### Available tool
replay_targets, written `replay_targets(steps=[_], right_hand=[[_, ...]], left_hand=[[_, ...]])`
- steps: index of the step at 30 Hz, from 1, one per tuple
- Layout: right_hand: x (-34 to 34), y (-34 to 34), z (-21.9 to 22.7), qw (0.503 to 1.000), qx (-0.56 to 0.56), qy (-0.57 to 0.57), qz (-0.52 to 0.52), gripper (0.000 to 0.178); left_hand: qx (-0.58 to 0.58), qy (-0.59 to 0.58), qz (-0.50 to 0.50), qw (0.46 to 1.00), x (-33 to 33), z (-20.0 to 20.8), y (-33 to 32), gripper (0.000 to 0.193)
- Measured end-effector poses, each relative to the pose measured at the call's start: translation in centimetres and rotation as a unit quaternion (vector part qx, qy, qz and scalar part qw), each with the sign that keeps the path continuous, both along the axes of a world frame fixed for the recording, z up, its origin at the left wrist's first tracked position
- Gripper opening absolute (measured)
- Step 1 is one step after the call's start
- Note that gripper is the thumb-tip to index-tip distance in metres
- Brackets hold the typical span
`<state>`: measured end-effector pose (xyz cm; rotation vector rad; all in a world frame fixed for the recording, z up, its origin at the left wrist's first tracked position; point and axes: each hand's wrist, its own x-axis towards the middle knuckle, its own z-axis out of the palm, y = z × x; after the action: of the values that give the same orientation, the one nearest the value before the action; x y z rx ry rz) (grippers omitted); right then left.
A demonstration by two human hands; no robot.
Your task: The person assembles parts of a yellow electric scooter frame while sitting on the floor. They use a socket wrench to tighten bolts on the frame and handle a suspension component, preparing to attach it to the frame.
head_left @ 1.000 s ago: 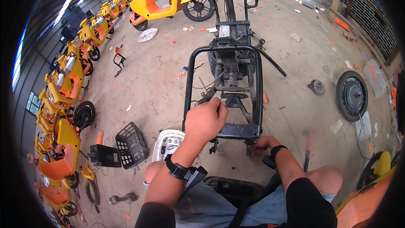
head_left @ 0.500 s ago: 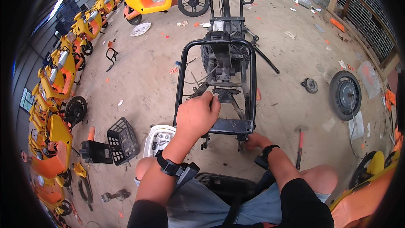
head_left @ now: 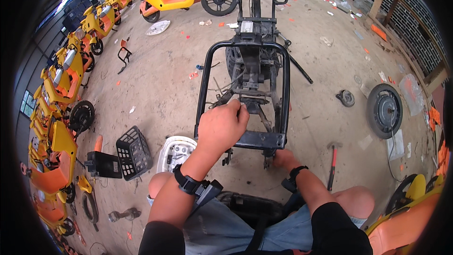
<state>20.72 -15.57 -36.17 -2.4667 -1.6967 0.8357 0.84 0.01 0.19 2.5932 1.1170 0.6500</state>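
Note:
A stripped scooter frame [head_left: 208, 73] of black tubing stands in front of me, its rear loop toward me. My left hand [head_left: 222, 125] is closed over the loop's left part, above the crossbar [head_left: 262, 140]. Thumb and forefinger are pinched together near a metal cross rod; what they hold is hidden. My right hand [head_left: 283, 159] is low at the right end of the crossbar, its fingers curled by a dangling bracket [head_left: 268, 155]. I cannot make out what is in those fingers. Another small bracket [head_left: 227, 157] hangs on the left.
A white tray of small parts [head_left: 177, 153] lies left of my left arm, with a black plastic basket [head_left: 134, 152] beyond it. A red-handled hammer [head_left: 333, 165] and a wheel [head_left: 385, 111] lie to the right. Yellow scooters [head_left: 63, 75] line the left side.
The view has shifted slightly. Both hands stay at the same places on the scooter frame, with little visible movement.

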Motion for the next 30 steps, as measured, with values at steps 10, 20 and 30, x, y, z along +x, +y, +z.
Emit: replay_targets(steps=[10, 20, 30], right_hand=[[-0.9, -0.1, 0.0, 0.996, -0.02, -0.086, 0.01, 0.032], [8.1, 1.7, 11.2, 0.976, -0.106, -0.128, -0.141, 0.032], [1.9, 0.6, 38.9, 0.835, 0.275, 0.335, -0.34, 0.033]], left_hand=[[-0.013, -0.001, 0.004, 1.0, -0.3, 0.0, 0.1, 0.031], [0.013, -0.115, -0.031, 0.993, -1.1, -1.1, 0.8, 0.028], [-0.252, -0.304, 0.004, 0.919, -2.1, 0.5, 2.7, 0.037]])
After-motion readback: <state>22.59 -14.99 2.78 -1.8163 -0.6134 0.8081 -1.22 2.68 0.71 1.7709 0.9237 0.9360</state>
